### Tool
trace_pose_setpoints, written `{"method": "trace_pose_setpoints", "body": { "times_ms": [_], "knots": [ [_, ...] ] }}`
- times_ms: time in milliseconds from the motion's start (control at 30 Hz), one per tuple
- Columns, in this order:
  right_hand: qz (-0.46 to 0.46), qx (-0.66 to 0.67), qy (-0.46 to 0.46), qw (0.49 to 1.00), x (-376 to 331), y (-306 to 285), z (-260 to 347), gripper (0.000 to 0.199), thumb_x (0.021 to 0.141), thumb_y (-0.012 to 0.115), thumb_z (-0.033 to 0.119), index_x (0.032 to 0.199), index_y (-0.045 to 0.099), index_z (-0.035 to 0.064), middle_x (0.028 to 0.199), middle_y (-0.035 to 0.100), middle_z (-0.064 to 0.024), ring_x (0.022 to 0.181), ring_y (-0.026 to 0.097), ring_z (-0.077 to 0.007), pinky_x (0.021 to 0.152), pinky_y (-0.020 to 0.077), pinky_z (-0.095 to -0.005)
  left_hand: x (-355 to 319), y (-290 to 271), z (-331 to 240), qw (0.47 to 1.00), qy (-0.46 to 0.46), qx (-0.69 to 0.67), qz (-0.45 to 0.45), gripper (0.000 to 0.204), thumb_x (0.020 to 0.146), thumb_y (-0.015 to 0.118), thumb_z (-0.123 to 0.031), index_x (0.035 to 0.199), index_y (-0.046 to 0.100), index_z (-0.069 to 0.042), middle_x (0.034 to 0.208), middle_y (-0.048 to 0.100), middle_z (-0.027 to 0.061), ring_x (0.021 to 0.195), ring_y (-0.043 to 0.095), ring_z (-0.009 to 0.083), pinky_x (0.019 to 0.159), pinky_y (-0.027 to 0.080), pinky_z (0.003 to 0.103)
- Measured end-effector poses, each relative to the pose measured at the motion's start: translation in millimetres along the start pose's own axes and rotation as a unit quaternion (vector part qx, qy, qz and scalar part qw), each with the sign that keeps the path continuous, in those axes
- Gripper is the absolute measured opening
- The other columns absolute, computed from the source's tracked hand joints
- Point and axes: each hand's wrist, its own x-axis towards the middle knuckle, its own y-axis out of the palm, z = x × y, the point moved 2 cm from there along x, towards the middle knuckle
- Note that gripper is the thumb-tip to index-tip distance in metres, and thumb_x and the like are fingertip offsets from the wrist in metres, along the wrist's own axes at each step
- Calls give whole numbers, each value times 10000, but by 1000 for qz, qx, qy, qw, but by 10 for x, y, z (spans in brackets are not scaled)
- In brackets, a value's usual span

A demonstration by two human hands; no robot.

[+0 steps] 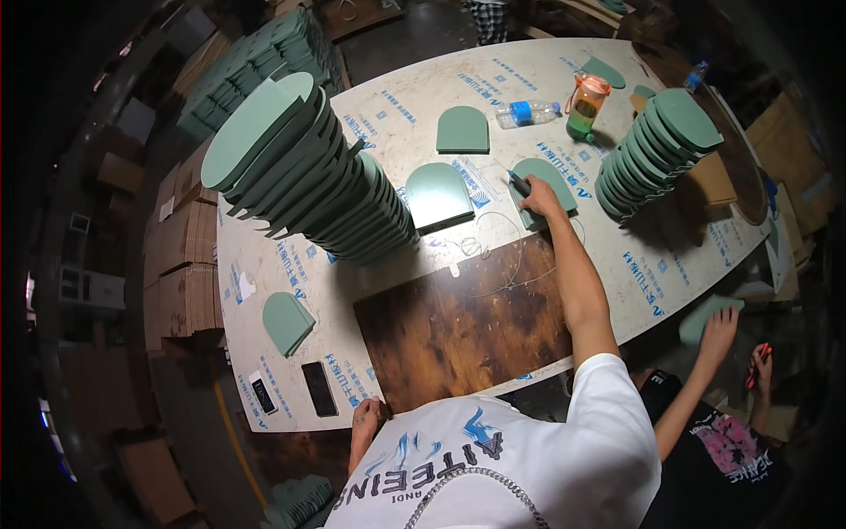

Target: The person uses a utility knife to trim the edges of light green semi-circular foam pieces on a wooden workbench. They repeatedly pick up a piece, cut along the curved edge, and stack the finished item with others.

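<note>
Head view: right fingers (pixel 531 199) grip a dark tool (pixel 519 182) over a green panel (pixel 546 167); left fingers (pixel 371 407), cannot tell.

Two tall stacks (pixel 317 176) of green arch-shaped panels stand on one white table (pixel 670 286), their layers too many to count surely; at least five low green pieces (pixel 463 130) lie flat. There are three bottles (pixel 529 113), two phones (pixel 320 389), one wood-grain board (pixel 467 331) and one neck chain (pixel 480 473). The person's two hands (pixel 542 196) share one dark tool (pixel 520 184); a co-worker's two hands (pixel 723 326) have one red tool (pixel 753 375) and one green panel (pixel 693 324).
</note>
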Motion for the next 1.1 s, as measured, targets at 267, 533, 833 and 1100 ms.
{"method": "trace_pose_setpoints", "body": {
  "times_ms": [267, 533, 833, 1100],
  "knots": [
    [-198, -18, 6, 980, -105, 279, -149, 247, 884, 596, 125, 1086, 657, -4, 1086, 655, -260, 1032, 617, -476, 900, 503, -523, 54, 79, 121, 1000, 1, 30, -6, 448, 1037, 559, -414, 812, 557, -26, 692, 471, -3, 644, 402, 121, 619, 355, 294],
    [-207, 430, -40, 878, -1099, 19, 1549, 369, 933, 697, 334, 888, 682, -32, 704, 659, -131, 646, 635, -218, 646, 492, -365, 254, -85, -268, 994, 37, -102, 29, 382, 1050, 533, -361, 1065, 659, 0, 978, 697, 98, 854, 671, 182, 759, 544, 308],
    [-117, 487, -337, 798, -1290, -1132, 3841, 294, 905, 726, 292, 940, 695, 1, 726, 647, -45, 637, 624, -135, 613, 539, -333, 264, -191, -1487, 965, 258, -36, 11, 439, 1053, 523, -406, 1071, 643, 16, 1017, 689, 103, 922, 669, 186, 801, 532, 312],
    [-156, 365, -219, 892, -922, -1087, 4432, 457, 712, 843, 349, 983, 711, 6, 1016, 729, -211, 972, 706, -366, 858, 548, -415, 34, -221, -616, 973, 187, -118, 64, 393, 1054, 534, -363, 1079, 646, 13, 1015, 693, 112, 901, 690, 199, 776, 550, 315]
  ]
}}
